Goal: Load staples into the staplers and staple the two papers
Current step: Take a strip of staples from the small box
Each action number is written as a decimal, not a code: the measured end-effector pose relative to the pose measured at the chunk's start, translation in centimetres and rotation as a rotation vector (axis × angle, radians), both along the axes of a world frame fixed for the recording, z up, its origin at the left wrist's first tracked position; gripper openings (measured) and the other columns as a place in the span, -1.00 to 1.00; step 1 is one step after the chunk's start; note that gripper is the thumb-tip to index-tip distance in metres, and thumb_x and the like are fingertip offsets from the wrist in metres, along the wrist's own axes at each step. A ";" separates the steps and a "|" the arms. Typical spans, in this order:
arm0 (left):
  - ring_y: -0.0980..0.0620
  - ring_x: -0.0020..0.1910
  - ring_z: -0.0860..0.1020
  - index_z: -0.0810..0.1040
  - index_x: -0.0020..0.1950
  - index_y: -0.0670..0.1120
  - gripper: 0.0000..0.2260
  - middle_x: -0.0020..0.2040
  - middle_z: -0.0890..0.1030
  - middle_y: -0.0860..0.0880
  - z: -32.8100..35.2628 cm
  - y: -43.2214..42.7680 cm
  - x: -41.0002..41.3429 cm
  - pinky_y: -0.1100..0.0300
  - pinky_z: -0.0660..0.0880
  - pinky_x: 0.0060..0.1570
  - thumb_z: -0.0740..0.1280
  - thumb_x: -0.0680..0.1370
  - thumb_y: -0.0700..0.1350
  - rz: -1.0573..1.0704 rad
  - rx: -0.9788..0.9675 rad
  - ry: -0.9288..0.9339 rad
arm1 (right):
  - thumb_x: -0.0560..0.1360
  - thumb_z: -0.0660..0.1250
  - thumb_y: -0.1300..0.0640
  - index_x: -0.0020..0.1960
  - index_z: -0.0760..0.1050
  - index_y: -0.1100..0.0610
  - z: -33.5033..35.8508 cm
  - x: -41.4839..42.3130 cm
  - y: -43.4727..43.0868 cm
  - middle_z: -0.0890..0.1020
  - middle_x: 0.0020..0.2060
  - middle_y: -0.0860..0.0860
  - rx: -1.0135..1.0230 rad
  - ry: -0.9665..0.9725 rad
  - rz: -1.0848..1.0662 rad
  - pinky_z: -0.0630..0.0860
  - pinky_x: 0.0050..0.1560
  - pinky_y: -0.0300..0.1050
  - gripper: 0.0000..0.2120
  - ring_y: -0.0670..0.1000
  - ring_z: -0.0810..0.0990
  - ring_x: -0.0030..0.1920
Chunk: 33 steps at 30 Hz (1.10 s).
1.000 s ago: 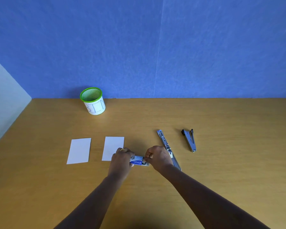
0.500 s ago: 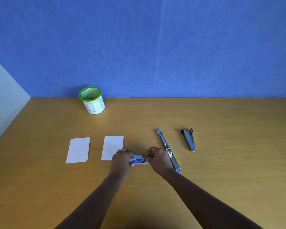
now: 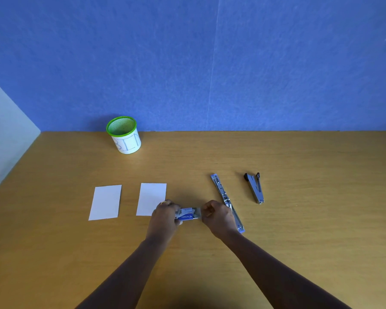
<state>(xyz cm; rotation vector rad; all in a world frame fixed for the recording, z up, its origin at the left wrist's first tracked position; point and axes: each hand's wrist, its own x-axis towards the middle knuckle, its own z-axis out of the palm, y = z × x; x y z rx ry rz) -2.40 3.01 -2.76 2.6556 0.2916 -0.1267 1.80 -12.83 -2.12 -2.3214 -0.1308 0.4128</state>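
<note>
A small blue-and-white staple box (image 3: 187,214) sits between my hands, just above the wooden table. My left hand (image 3: 165,216) grips its left end, and my right hand (image 3: 217,216) pinches its right end with curled fingers. Two white papers lie flat to the left: one (image 3: 105,202) farther left, the other (image 3: 151,198) partly under my left hand. A long stapler (image 3: 223,195) lies swung fully open right behind my right hand. A second, smaller grey stapler (image 3: 254,187) with a black end lies farther right, partly open.
A green-rimmed mesh cup (image 3: 124,134) with a white label stands at the back left by the blue wall. The wooden table (image 3: 310,219) stretches out bare to the right of the staplers. A pale wall borders the table's left edge.
Both hands stayed on the staple box and shifted very slightly. My right hand's fingers have worked at the box's right end. Papers and staplers have not moved.
</note>
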 end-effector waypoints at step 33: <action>0.04 0.07 0.50 0.59 0.19 -0.08 -0.66 0.08 0.54 -0.03 0.3 -0.5 -0.6 0.40 0.28 -0.10 0.43 0.42 -0.18 0.028 -0.085 -0.011 | 0.44 0.37 0.19 -0.01 0.65 0.11 0.9 -0.1 2.2 0.67 -0.06 0.04 0.079 0.237 -0.205 0.51 -0.11 -0.14 -0.85 0.00 0.58 -0.09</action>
